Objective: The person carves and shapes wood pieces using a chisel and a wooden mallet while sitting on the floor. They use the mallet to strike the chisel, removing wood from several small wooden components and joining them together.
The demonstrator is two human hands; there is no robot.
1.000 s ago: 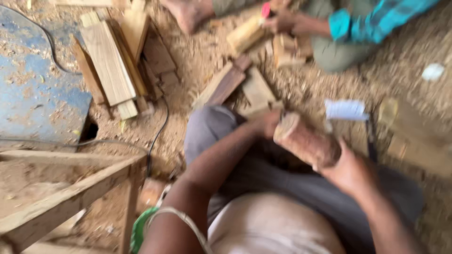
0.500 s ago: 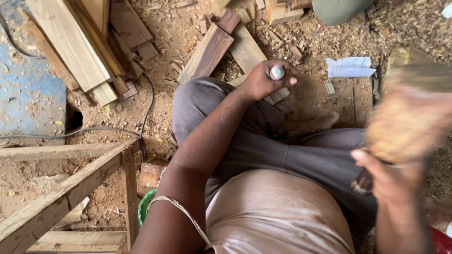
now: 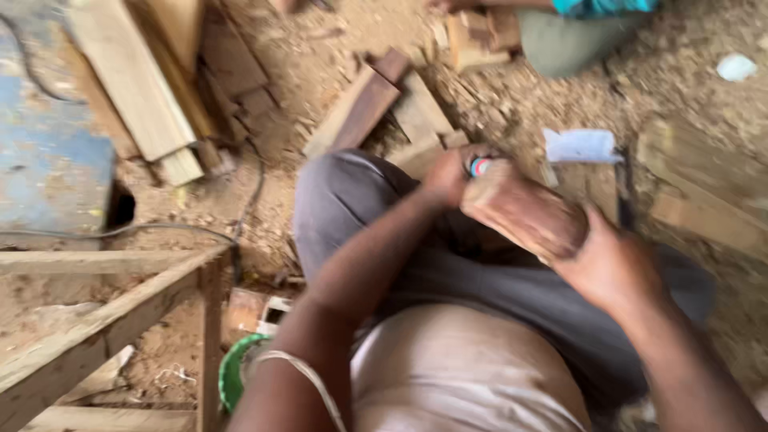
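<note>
I sit on the ground with my grey-trousered knee up. My right hand (image 3: 612,268) grips the near end of a chunky reddish-brown wood block (image 3: 524,212), held tilted above my lap. At the block's far end my left hand (image 3: 450,174) is closed around a small round tool with a red, white and blue tip (image 3: 479,166). The tip touches the block's end. The view is motion-blurred.
Planks and offcuts (image 3: 376,108) lie in sawdust ahead. A stack of boards (image 3: 132,80) and a blue machine (image 3: 44,160) are at left, with a wooden frame (image 3: 112,304) near left. Another person's leg and sleeve (image 3: 576,32) are at the top. A white paper (image 3: 580,146) lies to the right.
My right hand has brought the wood block back from the far right to the middle. My left hand with the small tool now meets the block's end. The camera has tilted slightly.
</note>
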